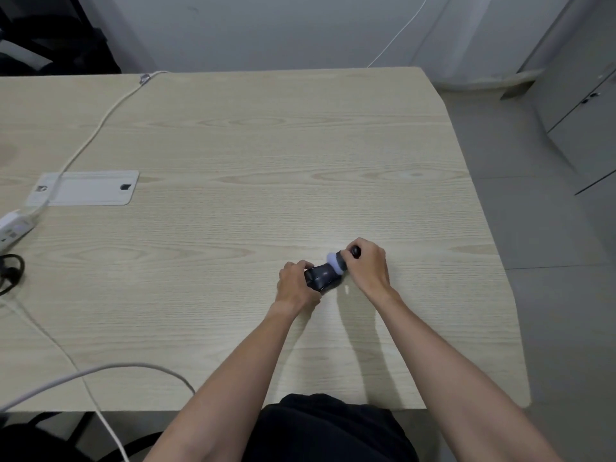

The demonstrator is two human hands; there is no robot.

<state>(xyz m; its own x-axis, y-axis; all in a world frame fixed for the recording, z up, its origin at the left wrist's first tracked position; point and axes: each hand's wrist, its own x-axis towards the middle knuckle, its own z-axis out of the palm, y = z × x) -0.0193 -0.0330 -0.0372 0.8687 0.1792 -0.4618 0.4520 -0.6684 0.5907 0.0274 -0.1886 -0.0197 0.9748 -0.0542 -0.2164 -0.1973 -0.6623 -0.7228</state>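
Over tabletop (pixel 233 161), left hand (pixel 295 285), right hand (pixel 368 265) grip device (pixel 322 275).

Head-worn view, looking forward and down, table (pixel 266 161) close below, wide-angle

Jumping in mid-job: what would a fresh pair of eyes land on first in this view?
First, the two hands at the near right of the table: the left hand grips the body of a dark device, and the right hand grips its far end, with a pale band showing between them. Next, on the left, a white cable runs over a cover plate toward a power strip at the edge.
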